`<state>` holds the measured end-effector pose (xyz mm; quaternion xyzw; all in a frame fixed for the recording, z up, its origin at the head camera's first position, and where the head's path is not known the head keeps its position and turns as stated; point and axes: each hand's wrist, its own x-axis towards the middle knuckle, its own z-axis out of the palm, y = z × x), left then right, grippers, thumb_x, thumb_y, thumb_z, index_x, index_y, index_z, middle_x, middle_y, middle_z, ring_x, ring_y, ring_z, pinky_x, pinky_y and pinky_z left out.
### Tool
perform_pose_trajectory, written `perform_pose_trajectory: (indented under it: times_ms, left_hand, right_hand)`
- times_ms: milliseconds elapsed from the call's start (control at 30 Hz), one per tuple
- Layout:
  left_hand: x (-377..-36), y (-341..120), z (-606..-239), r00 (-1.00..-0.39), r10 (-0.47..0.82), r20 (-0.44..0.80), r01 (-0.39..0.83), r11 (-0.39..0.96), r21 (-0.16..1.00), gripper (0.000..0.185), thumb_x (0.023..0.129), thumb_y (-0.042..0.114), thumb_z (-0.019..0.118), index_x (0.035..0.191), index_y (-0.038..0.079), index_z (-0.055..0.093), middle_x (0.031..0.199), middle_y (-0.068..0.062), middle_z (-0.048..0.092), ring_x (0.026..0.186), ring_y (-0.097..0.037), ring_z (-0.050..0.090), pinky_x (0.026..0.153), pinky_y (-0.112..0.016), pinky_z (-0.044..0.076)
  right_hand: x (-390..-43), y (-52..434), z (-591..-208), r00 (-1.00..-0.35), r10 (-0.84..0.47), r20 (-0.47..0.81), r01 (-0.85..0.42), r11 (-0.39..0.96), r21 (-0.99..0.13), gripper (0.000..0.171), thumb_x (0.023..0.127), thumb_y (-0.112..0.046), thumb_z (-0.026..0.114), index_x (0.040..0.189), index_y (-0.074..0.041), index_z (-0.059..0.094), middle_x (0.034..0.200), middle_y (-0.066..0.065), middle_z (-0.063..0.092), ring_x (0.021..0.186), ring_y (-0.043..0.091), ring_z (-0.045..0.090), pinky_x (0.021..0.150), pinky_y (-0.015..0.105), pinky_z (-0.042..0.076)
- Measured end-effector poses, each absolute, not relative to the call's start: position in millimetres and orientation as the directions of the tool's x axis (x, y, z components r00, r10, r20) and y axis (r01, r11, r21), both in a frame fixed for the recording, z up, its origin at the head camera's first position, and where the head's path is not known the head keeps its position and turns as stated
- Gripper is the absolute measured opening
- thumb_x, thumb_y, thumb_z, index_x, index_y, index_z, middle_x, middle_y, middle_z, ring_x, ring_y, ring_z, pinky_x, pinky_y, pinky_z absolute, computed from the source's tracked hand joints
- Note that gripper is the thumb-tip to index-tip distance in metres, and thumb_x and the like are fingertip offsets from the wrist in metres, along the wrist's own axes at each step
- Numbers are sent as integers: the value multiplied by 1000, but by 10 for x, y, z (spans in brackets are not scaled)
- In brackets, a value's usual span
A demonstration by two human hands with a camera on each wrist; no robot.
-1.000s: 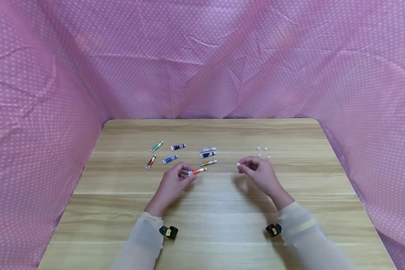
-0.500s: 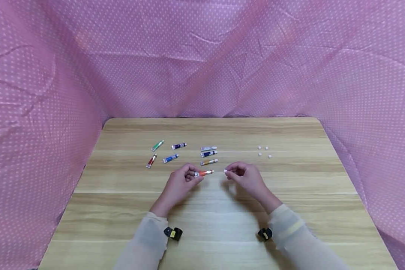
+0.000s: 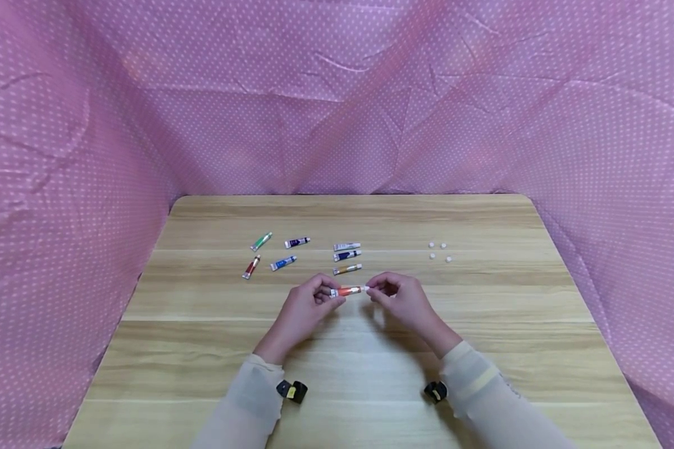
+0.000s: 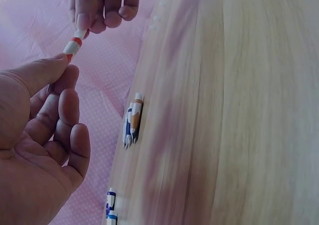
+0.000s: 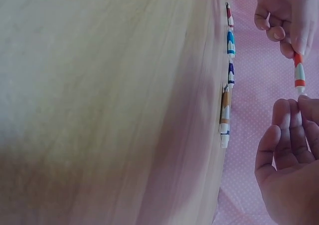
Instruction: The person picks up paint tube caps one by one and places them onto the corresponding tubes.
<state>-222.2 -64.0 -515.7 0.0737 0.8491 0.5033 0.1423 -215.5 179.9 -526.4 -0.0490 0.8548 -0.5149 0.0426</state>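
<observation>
Frame centre: left hand (image 3: 305, 305) pinches orange paint tube (image 3: 349, 291), right hand (image 3: 407, 304) its white cap (image 4: 80, 34); capping, I judge, needing a twist.

Tubes (image 3: 347, 255) are lying L & ctr on table (image 3: 348, 399), caps (image 3: 432, 256) R; held tube (image 3: 349, 291) hanging btwn L hand (image 3: 307, 305) & R hand (image 3: 407, 304).

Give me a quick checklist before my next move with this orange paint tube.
1. Left hand grips the orange paint tube: ok.
2. Right hand holds the white cap at the tube's nozzle end: ok.
3. Cap and tube roughly in line: ok, judging by both wrist views.
4. Cap fully seated: cannot tell; fingertips partly hide it.
5. Yellow-ochre paint tube apart from both hands: ok.
6. Four loose caps apart from the right hand: ok.
</observation>
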Motion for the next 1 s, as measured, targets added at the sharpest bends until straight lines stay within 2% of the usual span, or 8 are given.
perform_pose_trajectory:
  times_ms: [233,467,567,800,1000]
  left_hand:
    - [-2240,-618,-5137,-943,284,-173,-18,475,880,20,98,22,82,114,24,71,103,5,75,92,-13,69,79,-27,59]
    - [-2263,-609,-5124,-941,292,-170,-12,474,880,19,98,21,82,113,24,72,100,4,75,90,-14,69,77,-27,59]
    - [-2282,-602,-5115,-941,287,-180,-22,478,878,19,98,21,82,113,25,72,99,5,75,90,-14,68,76,-27,58]
    - [-2339,-584,-5110,-945,275,-177,-27,473,881,20,96,21,84,111,29,73,99,6,75,90,-15,69,76,-28,59]
    - [-2385,-579,-5118,-946,265,-186,-38,479,877,18,96,22,84,109,30,75,100,7,75,88,-15,67,76,-28,57]
  right_hand:
    - [-2168,1794,-5264,-989,-149,-18,-52,454,-890,10,96,-9,81,106,-9,79,97,16,81,81,14,70,70,21,58]
    - [-2181,1806,-5251,-988,-151,-33,-36,434,-900,9,100,-12,78,108,-8,80,96,13,81,82,13,73,73,23,60]
    - [-2198,1806,-5243,-986,-161,-44,-27,416,-909,10,102,-13,75,109,-7,79,98,11,81,84,14,75,76,23,61]
    - [-2256,1818,-5252,-976,-202,-86,1,389,-921,12,107,-13,68,113,-6,75,102,21,78,91,25,74,79,23,59]
    - [-2299,1839,-5260,-968,-232,-97,-6,405,-914,12,108,-14,66,113,-7,75,101,19,77,91,25,71,79,23,58]
